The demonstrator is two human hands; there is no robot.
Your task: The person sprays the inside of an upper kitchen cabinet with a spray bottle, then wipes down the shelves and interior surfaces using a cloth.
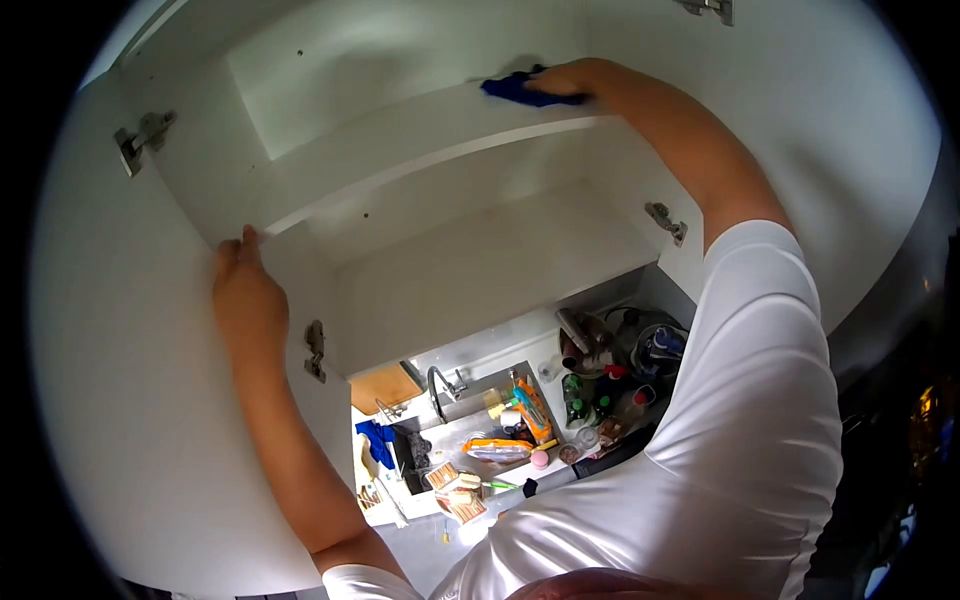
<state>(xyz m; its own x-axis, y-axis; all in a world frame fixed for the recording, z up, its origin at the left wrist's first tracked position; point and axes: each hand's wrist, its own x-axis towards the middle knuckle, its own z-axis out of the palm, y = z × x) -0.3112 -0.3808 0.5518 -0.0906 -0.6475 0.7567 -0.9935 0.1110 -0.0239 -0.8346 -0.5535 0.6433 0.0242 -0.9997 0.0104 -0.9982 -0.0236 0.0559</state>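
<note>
A dark blue cloth (515, 88) lies bunched on the upper shelf (400, 135) of a white wall cabinet. My right hand (570, 78) presses down on it towards the shelf's right end, fingers partly hidden in its folds. On the opposite side, my left hand (250, 285) grips the front edge of the cabinet's left side wall (290, 260), close to where the shelf meets it. Its fingertips curl over that edge. Below the shelf, the bare cabinet floor (480, 265) shows.
Both cabinet doors stand open: the left door (130, 350) and the right door (840, 150), on metal hinges (315, 350). Beneath are a sink with a faucet (437, 392), orange packages (498, 450), a blue cloth (377, 440) and several bottles (575, 400) crowded at right.
</note>
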